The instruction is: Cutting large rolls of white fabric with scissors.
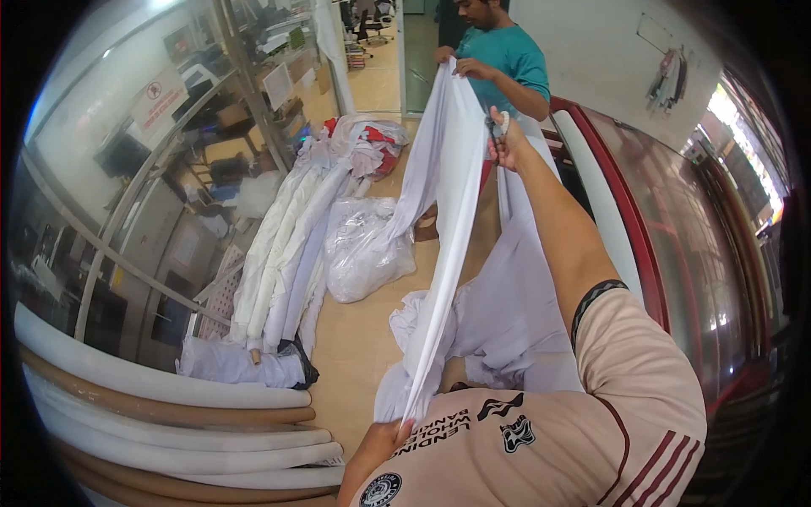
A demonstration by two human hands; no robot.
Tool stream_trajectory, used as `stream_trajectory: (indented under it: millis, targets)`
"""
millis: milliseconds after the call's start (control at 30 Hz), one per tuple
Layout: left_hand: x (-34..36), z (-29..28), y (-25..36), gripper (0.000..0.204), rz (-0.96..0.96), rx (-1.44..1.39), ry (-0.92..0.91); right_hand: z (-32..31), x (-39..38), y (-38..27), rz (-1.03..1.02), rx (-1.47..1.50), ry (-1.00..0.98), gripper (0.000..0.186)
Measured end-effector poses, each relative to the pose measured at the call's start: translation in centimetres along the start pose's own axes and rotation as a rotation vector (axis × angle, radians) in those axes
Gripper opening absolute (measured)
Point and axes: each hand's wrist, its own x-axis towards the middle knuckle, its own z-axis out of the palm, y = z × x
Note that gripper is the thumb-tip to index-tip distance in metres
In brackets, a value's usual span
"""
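A long white cloth (452,203) is stretched taut between a co-worker's hands and my left hand (387,441). My left hand is closed on its near edge, low in front of my shirt. Farther off, my outstretched right hand (507,145) grips what look like dark scissors (493,127) beside the cloth's far end; the blades are hard to make out. The co-worker (507,59) in a green shirt pinches the far end with both hands. More of the white cloth hangs in folds (515,313) below and to the right.
Clear plastic-wrapped material (367,249) lies on the floor, beside white wrapped rolls (274,253). Long rolls (177,422) are stacked at lower left. A glass partition (127,203) stands left; a red-edged rack (621,211) runs along the right.
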Motion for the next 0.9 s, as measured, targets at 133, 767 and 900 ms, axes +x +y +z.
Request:
stream_trajectory:
  millis: [133, 767, 900]
  targets:
    - [-6.0, 0.1, -2.5, 0.026, -0.043, 0.161, 0.051, 0.4, 2.4, -0.1, -0.009, -0.187, 0.107, 0.065]
    - [5.2, -5.9, -1.0, 0.036, -0.063, -1.277, 0.866, -3.6, -3.7, 10.2, -0.192, -0.192, 0.186, 0.025]
    - [16.3, -11.2, 1.4, 0.042, -0.028, -1.387, 0.369, -4.9, -11.1, 11.9, -0.106, -0.176, 0.245, 0.026]
